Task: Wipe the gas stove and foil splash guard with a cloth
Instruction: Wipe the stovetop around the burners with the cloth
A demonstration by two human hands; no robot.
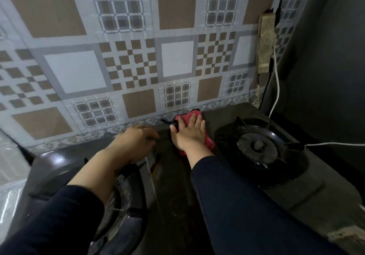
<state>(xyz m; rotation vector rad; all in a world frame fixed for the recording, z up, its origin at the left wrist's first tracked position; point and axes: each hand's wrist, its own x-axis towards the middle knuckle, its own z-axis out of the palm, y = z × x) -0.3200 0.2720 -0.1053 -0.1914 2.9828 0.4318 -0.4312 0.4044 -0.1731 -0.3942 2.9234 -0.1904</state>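
A black two-burner gas stove (173,185) fills the lower half of the view. My right hand (189,134) lies flat, fingers spread, pressing a pink cloth (208,142) onto the stove's back centre, close to the wall. My left hand (136,140) rests on the stove top beside the left burner (120,199), fingers curled down; a thin dark thing sits under its fingertips, and I cannot tell whether it is held. Behind the stove stands the patterned foil splash guard (126,61) with brown, white and grey squares.
The right burner (258,146) with its black grate sits to the right of the cloth. A dirty power strip (266,41) hangs on the wall at the right, with a white cable (277,89) and a black one trailing down. Clear plastic sheeting (9,175) covers the left edge.
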